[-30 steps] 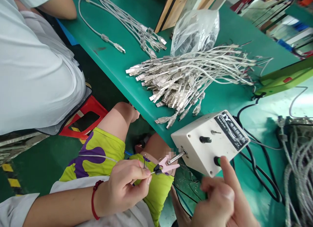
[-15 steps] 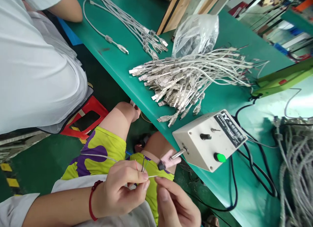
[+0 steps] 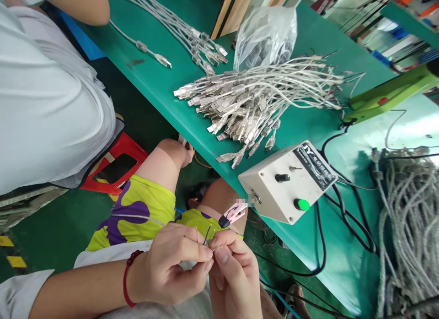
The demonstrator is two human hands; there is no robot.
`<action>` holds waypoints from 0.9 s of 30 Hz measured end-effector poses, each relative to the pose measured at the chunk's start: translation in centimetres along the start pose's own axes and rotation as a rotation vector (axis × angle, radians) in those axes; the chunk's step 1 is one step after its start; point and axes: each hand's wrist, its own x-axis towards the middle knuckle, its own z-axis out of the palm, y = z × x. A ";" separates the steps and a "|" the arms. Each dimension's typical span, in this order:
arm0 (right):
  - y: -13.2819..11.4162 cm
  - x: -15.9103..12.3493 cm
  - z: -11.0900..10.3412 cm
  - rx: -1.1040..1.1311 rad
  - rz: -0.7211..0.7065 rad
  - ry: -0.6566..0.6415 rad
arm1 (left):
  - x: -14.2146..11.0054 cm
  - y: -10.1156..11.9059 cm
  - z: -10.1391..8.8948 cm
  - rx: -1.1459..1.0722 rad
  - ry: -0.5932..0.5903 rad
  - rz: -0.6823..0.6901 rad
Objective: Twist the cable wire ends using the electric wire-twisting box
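Left hand [image 3: 180, 260]: digits pressed together; the cable [image 3: 140, 217] is pinched near its split end. Right hand [image 3: 236, 273]: digits closed; a pale strand [image 3: 216, 247] is pinched just beside. Wires [image 3: 207, 235]: splayed free; judged thin, easily bent. Cable: draped over the shorts [image 3: 163, 193]; judged light, flexible, best gripped behind the split.

At one o'clock a plastic bag [image 3: 265, 40] sits near a wooden panel [image 3: 240, 8]; a red stool [image 3: 129, 145] shows at nine, yellow floor markings [image 3: 16, 262] at eight, a co-worker's white shirt [image 3: 51, 108] toward ten.
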 end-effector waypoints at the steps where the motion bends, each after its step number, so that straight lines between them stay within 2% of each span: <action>1: -0.1 0.1 0.2 0.026 0.011 -0.013 | 0.1 0.0 -0.1 -0.023 -0.014 -0.002; 6: -0.2 0.4 0.5 0.023 0.011 0.007 | 0.4 -0.2 -0.5 -0.138 -0.067 -0.030; 10: -0.2 0.3 0.3 -0.007 -0.034 0.017 | 0.4 -0.4 -0.4 -0.131 -0.069 -0.023; 22: 0.9 -0.3 -1.6 -0.088 -0.064 0.028 | -0.2 -0.7 -0.2 -0.117 -0.059 0.003; 27: 1.5 -0.6 -2.2 -0.113 -0.076 0.032 | 0.0 -0.7 -0.1 -0.154 -0.048 -0.034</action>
